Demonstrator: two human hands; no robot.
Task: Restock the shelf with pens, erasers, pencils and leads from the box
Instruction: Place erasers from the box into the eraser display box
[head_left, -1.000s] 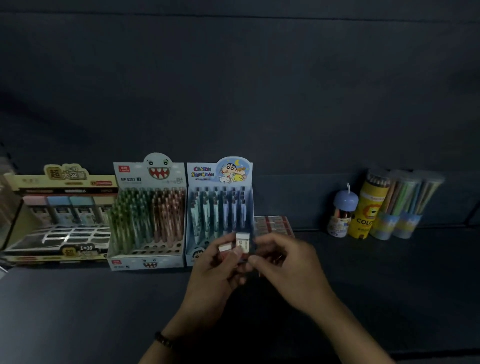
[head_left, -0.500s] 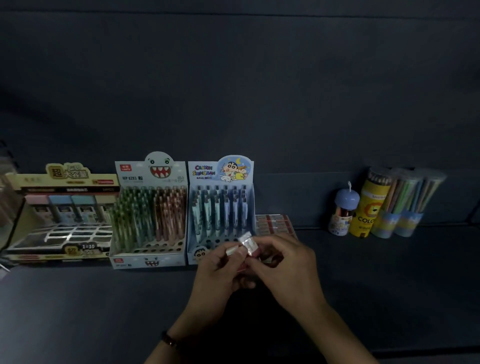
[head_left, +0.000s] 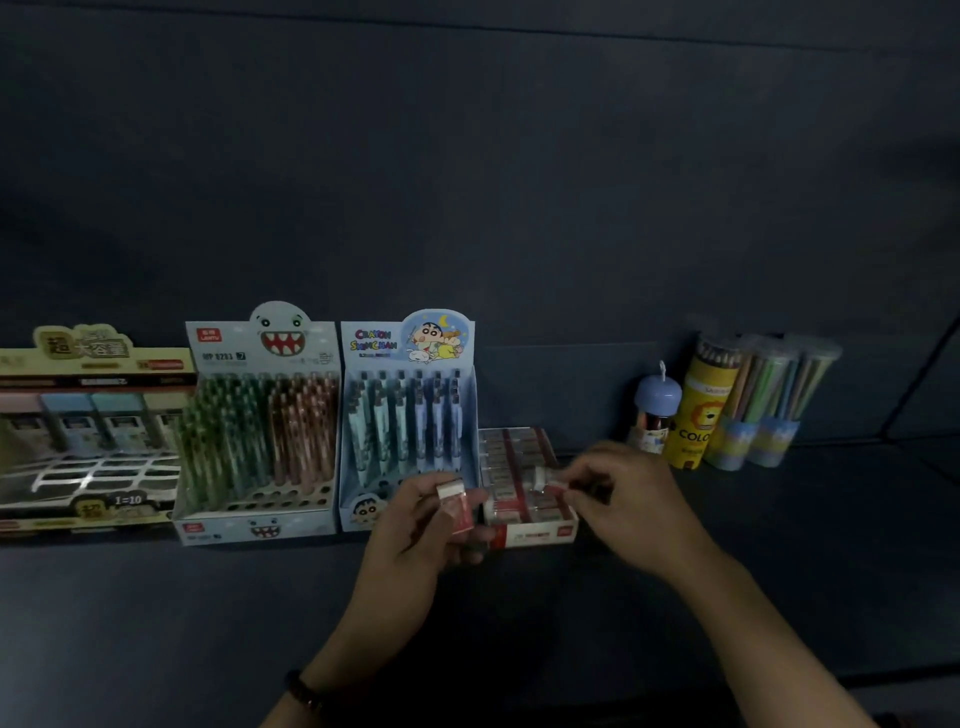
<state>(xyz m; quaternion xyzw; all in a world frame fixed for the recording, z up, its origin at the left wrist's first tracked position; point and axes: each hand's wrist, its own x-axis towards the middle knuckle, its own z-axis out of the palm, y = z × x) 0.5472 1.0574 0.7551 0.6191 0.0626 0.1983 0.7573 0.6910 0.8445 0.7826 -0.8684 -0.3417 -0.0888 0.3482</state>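
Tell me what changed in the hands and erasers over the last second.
The hands parted. The right hand carried one eraser rightward, over the eraser box, pinching it. The left hand keeps gripping the other eraser before the blue pen display. That display and the pencil tubes stayed put.

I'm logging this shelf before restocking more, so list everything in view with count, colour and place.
Yellow display box: one, yellow and black, far left.
Monster pen box: one, pale blue, green and brown pens, next right.
Cartoon pen box: one, blue, middle.
Eraser box: one, red and white, right of the cartoon pen box.
Capped tub: one, blue cap, right side.
Lion tube: one, yellow, beside the capped tub.
Clear pencil tubes: two, pastel pencils, far right.
Left eraser: one, red and white, in the left hand.
Right eraser: one, whitish, blurred, over the eraser box.
Left hand: one, grips the left eraser.
Right hand: one, pinches the right eraser.
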